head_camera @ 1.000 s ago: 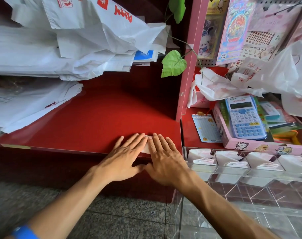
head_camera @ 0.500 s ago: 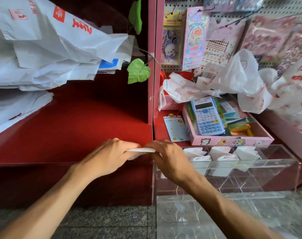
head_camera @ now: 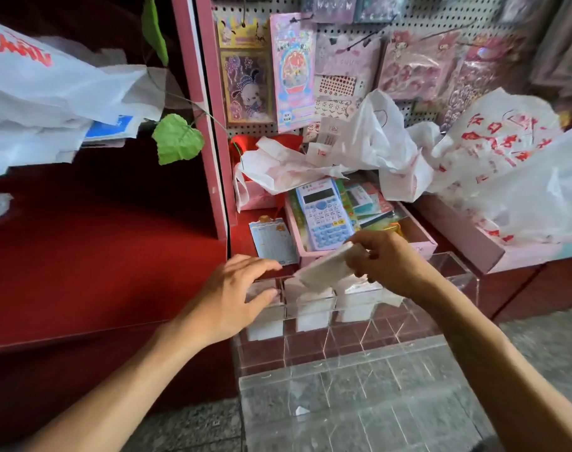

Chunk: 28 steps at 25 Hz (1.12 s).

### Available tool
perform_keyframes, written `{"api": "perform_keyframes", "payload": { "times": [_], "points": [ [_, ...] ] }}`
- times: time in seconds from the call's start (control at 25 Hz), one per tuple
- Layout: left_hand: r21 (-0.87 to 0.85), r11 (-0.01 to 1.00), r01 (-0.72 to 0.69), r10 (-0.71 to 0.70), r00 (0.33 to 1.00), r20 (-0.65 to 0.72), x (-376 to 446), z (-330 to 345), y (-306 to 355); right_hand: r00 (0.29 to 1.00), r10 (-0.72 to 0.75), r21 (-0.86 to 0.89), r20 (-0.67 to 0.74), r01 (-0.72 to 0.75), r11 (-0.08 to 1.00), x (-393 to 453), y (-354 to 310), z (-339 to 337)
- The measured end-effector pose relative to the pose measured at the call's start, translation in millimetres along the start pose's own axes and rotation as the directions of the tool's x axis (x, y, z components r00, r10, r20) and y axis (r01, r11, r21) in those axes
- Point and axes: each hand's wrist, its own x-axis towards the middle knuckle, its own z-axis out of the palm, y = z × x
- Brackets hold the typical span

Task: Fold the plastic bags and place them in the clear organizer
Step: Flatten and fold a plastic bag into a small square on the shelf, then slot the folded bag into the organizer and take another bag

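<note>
Since half a second ago both hands have left the red worktop point(head_camera: 92, 256) edge; then they pinched the folded bag point(head_camera: 323, 265) together, now only the right hand point(head_camera: 389, 265) grips it, fingers curled round its right end, tilted, over the back row of the clear organizer point(head_camera: 454, 272). Left hand point(head_camera: 232, 298) has let go, fingers spread and relaxed, holding nothing, at the organizer's 9 o'clock corner; contact with the wall cannot be told. View has swung right as well, so less of the red worktop shows.

Surface: red worktop at 9 o'clock, white bags with red print point(head_camera: 50, 93) piled at 10 o'clock, green leaf point(head_camera: 177, 138) hanging near the pink post point(head_camera: 206, 109). Clear organizer stands at 6 o'clock on speckled grey floor point(head_camera: 187, 429), its back compartments holding folded white bags point(head_camera: 310, 308). Behind it at 12 o'clock a pink tray point(head_camera: 421, 246) with a blue calculator point(head_camera: 323, 213), a small card point(head_camera: 271, 239) just left of it. Loose white plastic bags point(head_camera: 392, 151) heaped from 12 to 2 o'clock. Pegboard point(head_camera: 434, 14) at the back with hanging sticker packs point(head_camera: 294, 70).
</note>
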Motion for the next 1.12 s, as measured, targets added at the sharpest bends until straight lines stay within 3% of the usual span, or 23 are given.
{"api": "perform_keyframes", "payload": {
  "times": [0.08,0.2,0.32,0.6,0.84,0.96,1.12],
  "points": [
    [0.14,0.99,-0.013,-0.004,0.992,0.123,5,14,0,0.99,0.081,0.018,-0.111,-0.08,0.997,-3,22,-20],
    [0.279,0.955,0.096,-0.189,0.926,0.328,5,33,-3,0.954,0.193,0.046,-0.231,-0.187,0.981,-9,50,-46],
    [0.382,0.918,0.11,-0.246,0.912,0.328,7,44,-7,0.94,0.201,-0.03,-0.276,-0.218,0.976,-15,69,-58],
    [0.43,0.897,0.1,-0.259,0.908,0.33,10,46,-8,0.957,0.113,-0.273,-0.267,-0.187,0.944,-20,87,-65],
    [0.426,0.898,0.112,-0.27,0.904,0.332,10,46,-7,0.976,0.047,-0.344,-0.212,-0.12,0.931,-14,79,-49],
    [0.423,0.899,0.117,-0.275,0.901,0.335,10,45,-5,0.981,0.126,-0.338,-0.15,-0.17,0.926,-12,84,-44],
    [0.428,0.896,0.117,-0.281,0.896,0.344,10,45,-6,0.959,0.08,-0.269,-0.272,-0.156,0.95,-1,65,-35]
  ]
}}
